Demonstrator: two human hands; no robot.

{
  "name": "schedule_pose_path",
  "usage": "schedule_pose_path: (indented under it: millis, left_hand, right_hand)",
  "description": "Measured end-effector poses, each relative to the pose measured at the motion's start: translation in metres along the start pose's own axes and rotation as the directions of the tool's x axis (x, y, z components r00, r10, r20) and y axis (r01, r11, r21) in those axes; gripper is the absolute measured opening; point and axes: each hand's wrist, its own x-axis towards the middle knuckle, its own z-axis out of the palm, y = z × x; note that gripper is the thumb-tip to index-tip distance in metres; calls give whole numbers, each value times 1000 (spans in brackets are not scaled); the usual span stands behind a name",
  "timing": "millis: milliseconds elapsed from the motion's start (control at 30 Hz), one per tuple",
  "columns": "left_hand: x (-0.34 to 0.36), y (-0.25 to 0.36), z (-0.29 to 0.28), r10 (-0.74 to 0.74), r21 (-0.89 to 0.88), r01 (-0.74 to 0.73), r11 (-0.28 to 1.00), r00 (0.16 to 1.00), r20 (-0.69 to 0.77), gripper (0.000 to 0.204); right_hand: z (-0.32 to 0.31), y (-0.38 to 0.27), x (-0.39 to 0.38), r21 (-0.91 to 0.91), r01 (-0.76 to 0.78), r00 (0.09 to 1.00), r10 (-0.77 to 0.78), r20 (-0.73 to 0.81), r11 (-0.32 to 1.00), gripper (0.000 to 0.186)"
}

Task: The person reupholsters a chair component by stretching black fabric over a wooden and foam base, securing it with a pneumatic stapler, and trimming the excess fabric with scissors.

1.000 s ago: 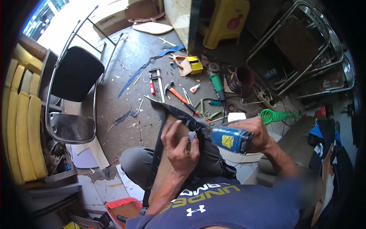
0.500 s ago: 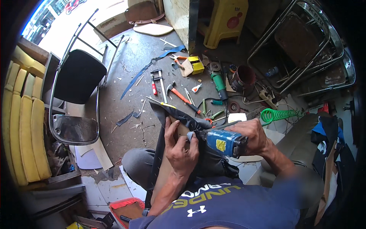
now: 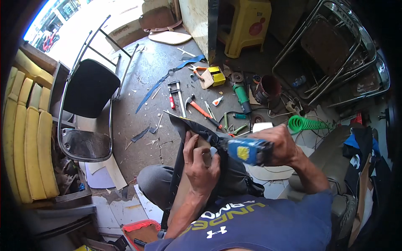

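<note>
A long tan board point(image 3: 185, 190) edged with black fabric point(image 3: 183, 122) leans across my legs. My left hand point(image 3: 201, 167) grips the board's upper part, fingers curled at the black fabric, a small grey piece point(image 3: 212, 151) by my index finger and thumb. My right hand point(image 3: 278, 144) is closed on the handle of a blue staple gun point(image 3: 247, 151) with a yellow label, its nose at the fabric beside my left fingers; the gun is slightly blurred, and whether its nose touches is unclear.
A hammer point(image 3: 200, 109), clamp point(image 3: 180, 98), green angle grinder point(image 3: 241, 95) and fabric scraps lie ahead. A coiled green hose point(image 3: 307, 124) is at right. Black metal-framed chair point(image 3: 90, 88) and yellow foam cushions point(image 3: 31, 146) stand left; folded chairs point(image 3: 324, 50) and yellow stool point(image 3: 245, 25) behind.
The staple gun in my right hand dipped slightly, then rose and blurred. My left fingers have shifted a little on the board's upper edge. The view has moved slightly.
</note>
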Motion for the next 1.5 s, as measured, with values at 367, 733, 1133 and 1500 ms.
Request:
schedule_pose_path:
  millis: [367,733,1133,1500]
  left_hand:
    - [36,14,-5,224,225,-367,903,847,482,25]
    - [12,25,-40,120,-8,-121,993,966,228,26]
    - [-1,15,-9,151,242,-223,944,947,284,23]
    - [3,-5,1,-274,-32,274,961,962,5,9]
  right_hand:
    - [5,22,-67,29,-308,924,306,-229,951,29]
    - [18,24,-87,-12,-308,914,292,-281,951,35]
    - [26,17,-72,114,-273,941,290,-173,955,41]
    - [31,0,-44,132,-150,974,170,-153,980,40]
